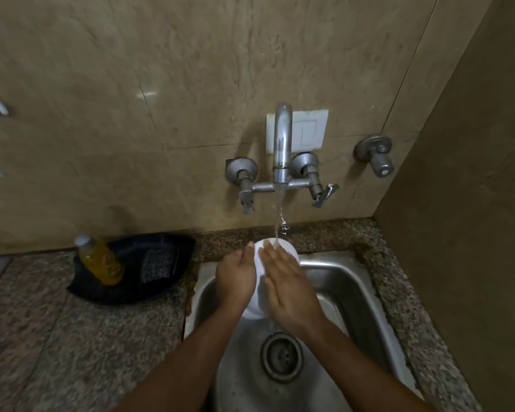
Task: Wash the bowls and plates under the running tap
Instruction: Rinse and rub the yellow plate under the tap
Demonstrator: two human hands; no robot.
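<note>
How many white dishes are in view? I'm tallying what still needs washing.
1: a white dish held between the left hand and right hand under the tap's stream, above the sink. Others may lie out of view.

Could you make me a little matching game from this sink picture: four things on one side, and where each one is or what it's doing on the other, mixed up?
Things:
1. white bowl
2. tap
3. yellow bottle
4. drain

Places or states:
A. lying on a dark cloth on the counter
B. in the sink floor
C. held between the left hand and right hand
D. fixed to the wall, running

Pairs: 1-C, 2-D, 3-A, 4-B
</note>
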